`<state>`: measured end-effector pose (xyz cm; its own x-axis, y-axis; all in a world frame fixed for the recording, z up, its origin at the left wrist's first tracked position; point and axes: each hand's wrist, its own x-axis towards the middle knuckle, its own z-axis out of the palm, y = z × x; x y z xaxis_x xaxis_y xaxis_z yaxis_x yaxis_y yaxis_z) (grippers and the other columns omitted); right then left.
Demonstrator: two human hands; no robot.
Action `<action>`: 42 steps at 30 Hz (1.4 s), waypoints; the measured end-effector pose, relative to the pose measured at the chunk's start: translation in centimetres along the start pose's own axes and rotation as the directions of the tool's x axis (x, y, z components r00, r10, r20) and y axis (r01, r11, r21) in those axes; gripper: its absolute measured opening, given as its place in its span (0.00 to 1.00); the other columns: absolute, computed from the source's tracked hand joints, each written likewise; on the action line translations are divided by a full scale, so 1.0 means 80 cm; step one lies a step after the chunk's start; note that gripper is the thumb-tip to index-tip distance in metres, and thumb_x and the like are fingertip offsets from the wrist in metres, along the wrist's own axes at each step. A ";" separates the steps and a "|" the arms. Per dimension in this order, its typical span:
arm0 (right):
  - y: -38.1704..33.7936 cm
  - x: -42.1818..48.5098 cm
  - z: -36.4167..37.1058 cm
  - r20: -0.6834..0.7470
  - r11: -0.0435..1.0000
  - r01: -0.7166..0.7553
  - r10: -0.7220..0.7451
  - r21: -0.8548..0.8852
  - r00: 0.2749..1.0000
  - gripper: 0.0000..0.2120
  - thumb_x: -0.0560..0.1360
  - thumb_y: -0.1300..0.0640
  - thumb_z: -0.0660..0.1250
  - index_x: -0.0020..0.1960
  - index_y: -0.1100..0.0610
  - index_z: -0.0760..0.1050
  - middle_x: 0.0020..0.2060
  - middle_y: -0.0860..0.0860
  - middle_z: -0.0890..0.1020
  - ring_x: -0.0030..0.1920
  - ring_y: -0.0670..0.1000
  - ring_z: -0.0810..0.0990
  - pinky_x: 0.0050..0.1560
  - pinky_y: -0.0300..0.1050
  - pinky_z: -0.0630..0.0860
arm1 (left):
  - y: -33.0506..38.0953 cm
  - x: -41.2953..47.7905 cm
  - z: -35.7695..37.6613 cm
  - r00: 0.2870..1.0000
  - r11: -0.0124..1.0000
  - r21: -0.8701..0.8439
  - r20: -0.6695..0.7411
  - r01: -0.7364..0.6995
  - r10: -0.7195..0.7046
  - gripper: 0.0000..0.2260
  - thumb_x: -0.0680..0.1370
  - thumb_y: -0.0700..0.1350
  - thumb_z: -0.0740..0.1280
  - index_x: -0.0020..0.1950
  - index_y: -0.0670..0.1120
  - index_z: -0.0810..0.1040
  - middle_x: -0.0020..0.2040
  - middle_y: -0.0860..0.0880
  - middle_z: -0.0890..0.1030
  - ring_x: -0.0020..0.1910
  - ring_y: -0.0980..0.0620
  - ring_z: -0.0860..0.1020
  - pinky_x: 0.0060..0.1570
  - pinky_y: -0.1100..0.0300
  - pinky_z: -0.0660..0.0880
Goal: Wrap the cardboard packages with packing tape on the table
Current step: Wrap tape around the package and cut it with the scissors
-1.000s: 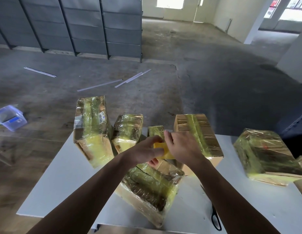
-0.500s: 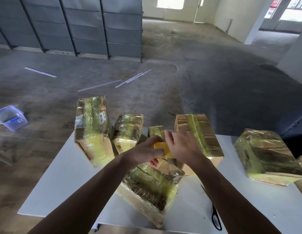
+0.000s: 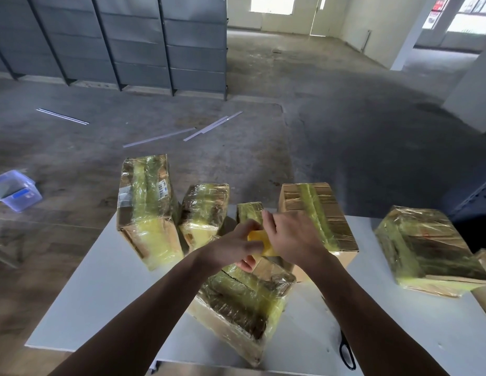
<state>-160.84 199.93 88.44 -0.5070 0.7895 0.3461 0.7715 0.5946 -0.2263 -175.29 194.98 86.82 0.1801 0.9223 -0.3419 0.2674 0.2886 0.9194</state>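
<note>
Above the middle of the white table (image 3: 100, 294), I am holding the yellow tape roll (image 3: 259, 241) between both hands, just over the near pkg (image 3: 244, 302). My left hand (image 3: 233, 248) is gripping the roll from the left, w/ fingers curling round it and one fingertip showing below. My right hand (image 3: 293, 240) is lying over the roll's right side, back toward the camera. Its visible fingers are reaching fwd, fairly straight and close together, but the thumb is hiding under the palm, so I cannot tell if this hand is pinching or only touching.

The near pkg is lying tilted at the table's front edge, wearing shiny yellowish tape all over. Behind my hands, a row is standing at the far edge: tall pkg (image 3: 147, 210), second pkg (image 3: 204, 213), small pkg (image 3: 248, 213), all taped, and a brown box (image 3: 318, 213) showing mostly bare cardboard w/ one strip over the top. A right pkg (image 3: 426, 245), also taped, is sitting well apart.

Black scissors (image 3: 347, 354) are lying at the front edge, partly under my right forearm. On the floor to the left, a plastic tub (image 3: 15, 189) is sitting.
</note>
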 end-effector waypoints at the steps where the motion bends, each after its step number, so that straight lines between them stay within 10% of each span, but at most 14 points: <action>1: 0.000 0.000 -0.001 -0.004 1.000 0.007 -0.007 -0.004 1.000 0.22 0.82 0.50 0.54 0.31 0.52 0.69 0.23 0.47 0.67 0.24 0.51 0.67 0.29 0.41 0.58 | 0.001 0.000 0.000 1.000 1.000 -0.002 0.007 0.007 -0.007 0.26 0.67 0.49 0.66 0.65 0.49 0.68 0.50 0.44 0.76 0.40 0.51 0.78 0.39 0.59 0.78; 42: -0.001 0.009 -0.011 0.208 0.967 -0.247 0.230 0.061 0.951 0.25 0.83 0.47 0.46 0.36 0.57 0.71 0.34 0.55 0.75 0.41 0.58 0.78 0.41 0.45 0.64 | 0.005 0.000 0.001 0.999 0.999 -0.021 0.024 -0.025 0.025 0.23 0.74 0.53 0.72 0.64 0.51 0.67 0.47 0.48 0.78 0.41 0.51 0.76 0.43 0.55 0.78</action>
<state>-160.91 200.31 89.48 -0.3848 0.9189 0.0873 0.8480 0.3893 -0.3597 -175.08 195.07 87.17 0.2092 0.9230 -0.3229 0.2425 0.2709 0.9316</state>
